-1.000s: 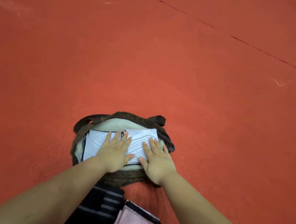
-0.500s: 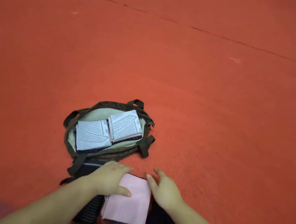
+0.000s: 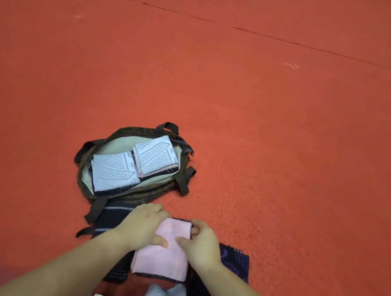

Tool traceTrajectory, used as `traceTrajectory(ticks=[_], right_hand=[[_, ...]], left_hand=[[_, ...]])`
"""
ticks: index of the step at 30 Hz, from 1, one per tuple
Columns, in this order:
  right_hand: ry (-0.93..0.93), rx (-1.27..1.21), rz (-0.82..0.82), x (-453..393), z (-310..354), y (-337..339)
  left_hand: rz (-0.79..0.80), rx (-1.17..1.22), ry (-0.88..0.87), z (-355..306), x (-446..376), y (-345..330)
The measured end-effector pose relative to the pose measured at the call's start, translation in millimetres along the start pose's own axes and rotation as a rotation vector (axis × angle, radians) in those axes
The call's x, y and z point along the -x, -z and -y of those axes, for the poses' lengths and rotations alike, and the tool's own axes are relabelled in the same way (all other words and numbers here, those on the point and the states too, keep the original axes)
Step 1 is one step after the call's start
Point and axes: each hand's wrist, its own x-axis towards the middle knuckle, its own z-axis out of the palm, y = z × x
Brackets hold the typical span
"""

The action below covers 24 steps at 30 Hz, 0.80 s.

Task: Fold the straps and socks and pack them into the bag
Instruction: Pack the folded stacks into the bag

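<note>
Red floor [image 3: 263, 130], folded pink sock [image 3: 162, 257] gripped between both hands' curled fingers [image 3: 152, 211], bag [image 3: 123, 188] beyond.

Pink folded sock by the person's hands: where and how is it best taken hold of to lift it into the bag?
Likely by its two side edges, from above. The pink folded sock lies flat on darker cloth; the left hand and right hand already flank it, thumbs on top.
</note>
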Motion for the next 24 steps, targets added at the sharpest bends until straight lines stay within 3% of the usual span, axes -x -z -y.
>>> traceTrajectory(ticks=[6,11,14,16,19,24], right_hand=[[-0.08,-0.225,0.116,-3,-2,5],[0.073,-0.288,0.302,1,6,20],[0.159,-0.322,0.401,-1,24,40],[0.191,-0.337,0.469,-4,41,55],[0.227,-0.35,0.534,-11,70,73],[0.239,-0.377,0.54,-29,109,75]], left_hand=[[-0.031,0.114,0.032,1,3,2],[0.024,0.203,0.045,3,6,27],[0.095,0.355,0.158,6,9,56],[0.148,0.526,0.272,12,12,80],[0.199,0.997,0.367,29,18,100],[0.005,1.726,0.537,29,23,97]])
